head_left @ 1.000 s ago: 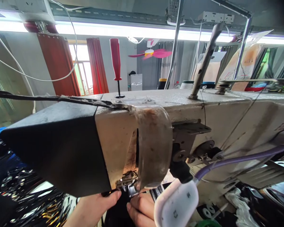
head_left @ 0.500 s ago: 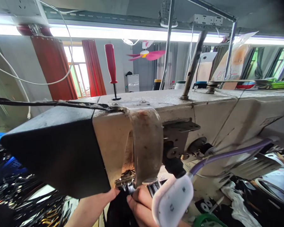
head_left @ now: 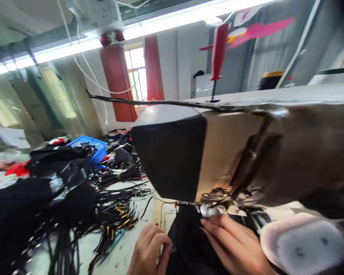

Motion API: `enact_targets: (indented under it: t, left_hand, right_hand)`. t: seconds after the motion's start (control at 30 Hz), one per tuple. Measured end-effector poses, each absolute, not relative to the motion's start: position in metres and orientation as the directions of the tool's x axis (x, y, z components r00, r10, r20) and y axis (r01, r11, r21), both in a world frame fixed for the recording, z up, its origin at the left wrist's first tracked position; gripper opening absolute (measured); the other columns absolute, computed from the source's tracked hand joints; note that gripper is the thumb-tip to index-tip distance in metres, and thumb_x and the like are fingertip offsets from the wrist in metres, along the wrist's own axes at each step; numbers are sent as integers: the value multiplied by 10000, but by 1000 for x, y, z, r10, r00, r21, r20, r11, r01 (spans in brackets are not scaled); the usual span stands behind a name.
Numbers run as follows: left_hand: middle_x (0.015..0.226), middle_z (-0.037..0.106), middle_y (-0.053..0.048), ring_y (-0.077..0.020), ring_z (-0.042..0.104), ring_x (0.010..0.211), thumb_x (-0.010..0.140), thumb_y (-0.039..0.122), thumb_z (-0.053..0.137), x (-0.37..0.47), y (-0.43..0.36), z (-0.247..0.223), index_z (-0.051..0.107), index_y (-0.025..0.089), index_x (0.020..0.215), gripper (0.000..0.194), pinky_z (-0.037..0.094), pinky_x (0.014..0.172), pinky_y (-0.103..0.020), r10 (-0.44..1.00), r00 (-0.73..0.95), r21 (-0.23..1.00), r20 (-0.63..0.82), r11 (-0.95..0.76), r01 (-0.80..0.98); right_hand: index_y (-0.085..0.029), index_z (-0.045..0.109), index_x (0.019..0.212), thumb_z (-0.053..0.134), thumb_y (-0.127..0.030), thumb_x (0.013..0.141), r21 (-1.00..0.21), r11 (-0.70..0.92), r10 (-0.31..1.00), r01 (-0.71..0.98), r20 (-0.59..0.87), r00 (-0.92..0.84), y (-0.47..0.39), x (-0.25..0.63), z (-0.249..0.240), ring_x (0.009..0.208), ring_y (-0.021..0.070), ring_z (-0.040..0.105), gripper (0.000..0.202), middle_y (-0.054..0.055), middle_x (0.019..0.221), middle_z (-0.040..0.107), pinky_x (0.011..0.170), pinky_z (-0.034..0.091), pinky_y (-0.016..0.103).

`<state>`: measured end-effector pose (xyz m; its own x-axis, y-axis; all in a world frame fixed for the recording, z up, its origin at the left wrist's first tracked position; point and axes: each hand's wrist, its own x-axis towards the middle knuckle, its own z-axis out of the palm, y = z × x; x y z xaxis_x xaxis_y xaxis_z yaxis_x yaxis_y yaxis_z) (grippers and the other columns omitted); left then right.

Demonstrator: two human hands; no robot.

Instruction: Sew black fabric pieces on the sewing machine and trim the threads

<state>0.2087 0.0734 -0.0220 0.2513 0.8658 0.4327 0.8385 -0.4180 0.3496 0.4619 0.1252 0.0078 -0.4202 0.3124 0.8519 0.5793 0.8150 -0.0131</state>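
Observation:
A piece of black fabric (head_left: 189, 244) lies under the needle area of a sewing machine (head_left: 172, 156). At its left edge my left hand (head_left: 151, 248) is closed, fingers curled and thumb against the cloth. My right hand (head_left: 235, 240) rests on the right part of the fabric with fingers stretched out, their tips beside the metal presser foot (head_left: 208, 211). The needle itself cannot be made out.
Bundles of black cords (head_left: 117, 210) and a dark pile (head_left: 40, 206) cover the table at left, with a blue basket (head_left: 96, 147) behind. A red-handled screwdriver (head_left: 219, 51) stands upright on the machine. A white lamp (head_left: 306, 242) is close to my right hand.
My view has swung left, showing more of the table. My left hand has drawn back from the presser foot to the fabric's left edge. My right hand stays near the foot.

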Motion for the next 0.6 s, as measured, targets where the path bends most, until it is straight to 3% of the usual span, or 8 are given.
enact_targets:
  t: [0.07,0.17,0.27,0.4,0.53,0.6]
  left_hand:
    - [918,679,-81,-198,637,895,923,119,402,172,67,-27,664,210,868,282,486,810,-298,973,177,249,148,-209,946]
    - [921,686,-107,-233,645,880,836,19,417,101,53,-13,707,175,839,330,461,749,-321,995,-100,139,-13,101,985]
    - [781,690,-68,-219,651,790,697,-18,499,40,23,13,706,169,681,280,424,691,-290,953,-241,65,-182,256,964]
    - [658,657,10,-160,625,650,621,-1,571,19,-28,34,735,208,643,266,393,579,-226,888,-180,142,-424,261,955]
    - [935,657,7,-190,583,928,611,41,743,49,-60,20,757,277,804,304,415,782,-265,903,-17,256,-430,140,957]
    - [1013,652,-4,-220,537,1005,612,46,791,62,-68,6,739,274,768,281,377,877,-332,919,44,297,-392,81,951]
  right_hand:
    - [-231,706,1076,548,-161,951,24,827,272,561,856,-439,131,463,6,828,158,711,212,32,933,737,763,572,232]
    - [-207,699,1052,593,-164,939,40,836,258,548,852,-456,134,462,5,824,147,703,160,35,950,716,771,556,224]
    - [-167,676,1031,570,-143,959,8,854,273,520,844,-461,130,458,8,839,142,690,130,39,916,687,829,535,237]
    - [-179,661,997,585,-130,953,-55,862,293,505,866,-406,125,452,14,795,136,666,101,22,888,666,816,511,264]
    - [-186,651,970,628,-104,921,-57,858,298,510,865,-403,124,449,16,738,146,640,98,30,869,650,729,493,284]
    - [-184,649,980,614,-121,930,-71,855,316,513,856,-408,124,449,15,740,159,639,87,41,876,649,724,490,298]
